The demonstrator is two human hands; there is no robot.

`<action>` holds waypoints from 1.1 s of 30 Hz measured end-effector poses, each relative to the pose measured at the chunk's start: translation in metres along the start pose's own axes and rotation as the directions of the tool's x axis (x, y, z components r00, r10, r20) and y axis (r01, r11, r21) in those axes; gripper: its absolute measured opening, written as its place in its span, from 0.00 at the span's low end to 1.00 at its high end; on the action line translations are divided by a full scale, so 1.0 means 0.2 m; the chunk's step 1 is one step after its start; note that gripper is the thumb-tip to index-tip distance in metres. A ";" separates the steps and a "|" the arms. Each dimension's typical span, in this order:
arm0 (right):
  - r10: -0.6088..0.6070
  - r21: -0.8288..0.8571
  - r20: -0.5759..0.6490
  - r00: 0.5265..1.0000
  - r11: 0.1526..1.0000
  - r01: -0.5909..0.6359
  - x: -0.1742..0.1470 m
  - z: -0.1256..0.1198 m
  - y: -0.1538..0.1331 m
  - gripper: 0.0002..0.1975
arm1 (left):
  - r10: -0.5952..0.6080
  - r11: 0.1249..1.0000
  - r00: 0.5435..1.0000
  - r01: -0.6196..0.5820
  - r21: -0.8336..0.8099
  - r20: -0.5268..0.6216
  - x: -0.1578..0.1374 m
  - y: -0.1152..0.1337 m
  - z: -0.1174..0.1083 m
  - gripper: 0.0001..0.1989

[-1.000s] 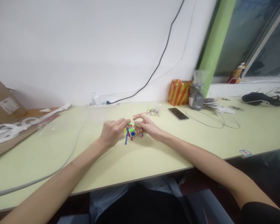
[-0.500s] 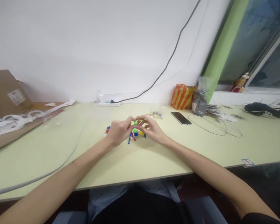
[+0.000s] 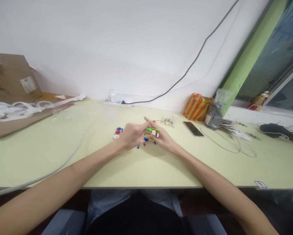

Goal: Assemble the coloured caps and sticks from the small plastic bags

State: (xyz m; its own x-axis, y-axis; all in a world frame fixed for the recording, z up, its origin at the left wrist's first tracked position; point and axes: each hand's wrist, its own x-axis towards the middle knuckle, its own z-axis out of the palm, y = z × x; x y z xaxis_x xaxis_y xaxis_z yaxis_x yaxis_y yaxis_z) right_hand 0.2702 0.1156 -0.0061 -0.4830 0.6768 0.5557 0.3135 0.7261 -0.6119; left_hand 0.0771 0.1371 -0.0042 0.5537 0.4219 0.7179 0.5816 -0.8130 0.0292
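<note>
My left hand is closed, its fingertips pinching a small bright green plastic piece with a thin stem. My right hand meets it from the other side, fingers curled around the same piece and touching the left fingertips. Exactly where the right fingers grip is partly hidden. Below and behind the hands lie small coloured plastic parts, among them a blue part and a yellow one. Left of my left hand are a blue disc, a red disc and a white disc.
Behind the hands lies a clear bag of small parts. To the right are a phone, a striped bag, a grey pouch and thin wire loops. A power strip sits by the wall; a cardboard box and white cable are left.
The camera view has tilted and shifted, so the scene sits differently. My hands have drawn closer together around the green piece, with the right index finger now crossing towards the left hand.
</note>
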 end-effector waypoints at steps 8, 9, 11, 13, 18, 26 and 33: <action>0.093 0.121 -0.015 0.996 0.989 -0.090 -0.01 -0.01 -0.01 0.26 | -0.141 0.986 0.989 0.145 -0.087 0.051 0.01 0.04 -0.01 0.09; 0.094 0.109 -0.035 0.995 0.990 -0.090 -0.01 -0.02 -0.01 0.27 | -0.145 0.983 0.988 0.150 -0.107 0.054 0.00 0.04 0.00 0.09; 0.076 0.048 -0.091 0.993 0.996 -0.071 -0.01 -0.04 -0.01 0.26 | -0.174 0.972 0.983 0.182 -0.148 0.063 0.00 0.04 0.00 0.13; 0.048 -0.027 -0.155 0.987 0.998 -0.053 0.00 -0.07 0.02 0.25 | -0.214 0.962 0.975 0.220 -0.161 0.058 0.00 0.02 0.01 0.17; 0.080 -0.286 -0.272 0.959 0.945 -0.160 0.06 -0.19 0.19 0.23 | -0.289 0.950 0.957 0.292 -0.110 0.037 0.00 -0.01 0.00 0.17; 0.451 -0.863 0.086 0.889 0.479 -0.160 0.23 -0.22 0.38 0.11 | -0.288 0.956 0.954 0.292 -0.036 0.078 0.00 -0.02 0.00 0.18; 0.458 -0.823 0.069 0.886 0.528 -0.209 0.37 -0.20 0.50 0.11 | -0.299 0.954 0.950 0.300 0.009 0.089 0.01 -0.03 -0.01 0.19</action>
State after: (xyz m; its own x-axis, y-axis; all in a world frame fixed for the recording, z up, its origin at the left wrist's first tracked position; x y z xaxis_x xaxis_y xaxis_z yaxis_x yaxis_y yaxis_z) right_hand 0.2986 0.2441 -0.0040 -0.3407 0.9240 0.1739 0.9394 0.3419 0.0237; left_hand 0.0730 0.1421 -0.0019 0.4053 0.6799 0.6111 0.7259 -0.6457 0.2371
